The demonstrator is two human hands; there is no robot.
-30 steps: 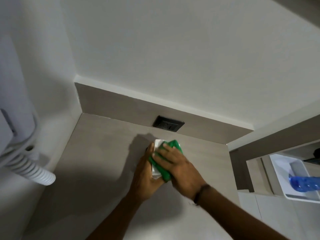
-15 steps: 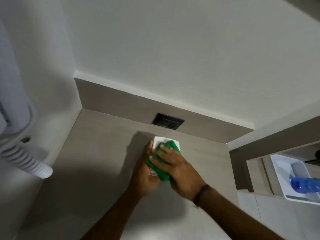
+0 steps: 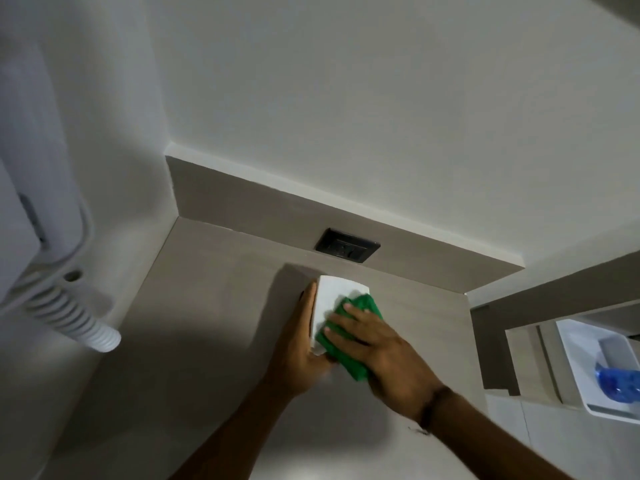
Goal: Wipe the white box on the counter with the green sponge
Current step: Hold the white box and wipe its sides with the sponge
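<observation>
The white box (image 3: 333,296) stands on the grey counter (image 3: 214,306) near the back wall. My left hand (image 3: 300,344) grips its left side and steadies it. My right hand (image 3: 377,344) presses the green sponge (image 3: 353,355) flat against the top of the box, towards its near right part. The far left part of the box's top shows bare white. Most of the sponge is hidden under my fingers.
A black socket plate (image 3: 347,249) sits in the backsplash just behind the box. A white wall unit with a ribbed hose (image 3: 69,313) hangs at the left. At the right, a white tray (image 3: 595,368) holds a blue bottle (image 3: 618,381).
My right hand has slid the sponge back towards me and to the right, uncovering more of the box's white top. My left hand keeps its hold on the box.
</observation>
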